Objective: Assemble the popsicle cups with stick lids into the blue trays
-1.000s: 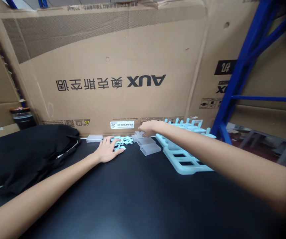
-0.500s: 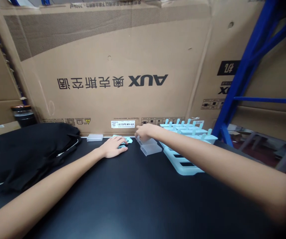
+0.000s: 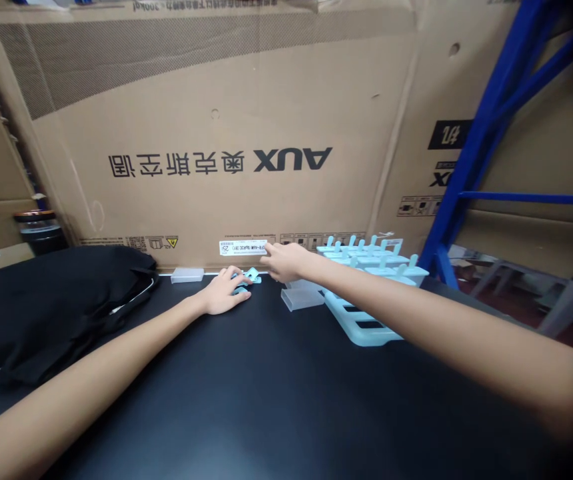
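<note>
My left hand (image 3: 222, 292) lies palm down at the back of the black table, fingers spread over small light-blue plastic pieces (image 3: 252, 274). One piece shows between its thumb and fingers, and another is tilted at the fingertips. To its right hovers my right hand (image 3: 284, 261), its fingers bent and their undersides hidden, so what they hold, if anything, cannot be made out. Below and beside it are clear plastic boxes (image 3: 302, 298). On the right stands a light-blue ice-pop mould (image 3: 361, 327), a frame with several upright stick handles, partly covered by my right forearm.
A clear flat box (image 3: 187, 275) sits left of my left hand. Black cloth (image 3: 56, 300) with a white cord covers the table's left side, before a dark jar (image 3: 41, 232). A large cardboard box (image 3: 216, 133) walls off the back; a blue metal post (image 3: 476, 160) rises at right.
My right hand has shifted slightly left and up, away from the clear boxes. A light-blue piece at my left fingertips is now tilted up. The whole view has moved a little.
</note>
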The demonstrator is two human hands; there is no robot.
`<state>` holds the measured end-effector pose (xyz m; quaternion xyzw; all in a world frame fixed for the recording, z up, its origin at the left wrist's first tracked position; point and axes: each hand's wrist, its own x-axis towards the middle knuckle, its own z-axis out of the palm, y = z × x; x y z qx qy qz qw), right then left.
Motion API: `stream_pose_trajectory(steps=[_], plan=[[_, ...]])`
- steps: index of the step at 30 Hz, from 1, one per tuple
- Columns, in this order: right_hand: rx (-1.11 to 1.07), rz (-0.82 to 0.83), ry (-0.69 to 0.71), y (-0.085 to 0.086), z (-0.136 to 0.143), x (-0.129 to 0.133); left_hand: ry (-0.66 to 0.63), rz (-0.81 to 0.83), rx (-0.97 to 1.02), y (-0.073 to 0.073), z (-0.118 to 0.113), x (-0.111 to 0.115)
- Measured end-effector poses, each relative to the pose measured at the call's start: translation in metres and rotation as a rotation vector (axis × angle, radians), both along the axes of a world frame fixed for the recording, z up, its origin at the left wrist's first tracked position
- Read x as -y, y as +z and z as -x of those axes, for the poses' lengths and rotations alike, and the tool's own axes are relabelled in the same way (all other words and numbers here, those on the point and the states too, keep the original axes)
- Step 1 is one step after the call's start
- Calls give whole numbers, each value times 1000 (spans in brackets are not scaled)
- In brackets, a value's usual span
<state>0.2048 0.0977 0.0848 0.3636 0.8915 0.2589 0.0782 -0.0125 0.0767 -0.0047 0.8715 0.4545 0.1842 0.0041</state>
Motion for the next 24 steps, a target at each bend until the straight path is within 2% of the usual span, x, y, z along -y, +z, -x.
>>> stream_pose_trajectory(steps=[3, 5, 10, 12, 14, 20, 24], plan=[[-69, -35, 89, 5, -12, 22, -6, -10, -22, 0, 0, 0], [-102, 2, 93, 1, -24, 40, -6, -19, -43, 0, 0, 0], [-222, 22, 141, -40, -57, 72, 18, 50, -122, 2, -1, 1], [-236, 2, 132, -54, -65, 74, 38, 104, -149, 3, -2, 2], [-257, -24, 94, -62, -67, 69, 50, 126, -163, 4, -2, 2], [-265, 36, 12, -61, -64, 55, -31, 86, -171, 4, -4, -6], [-285, 86, 92, -59, -67, 55, -63, 36, -118, 4, -5, -12]])
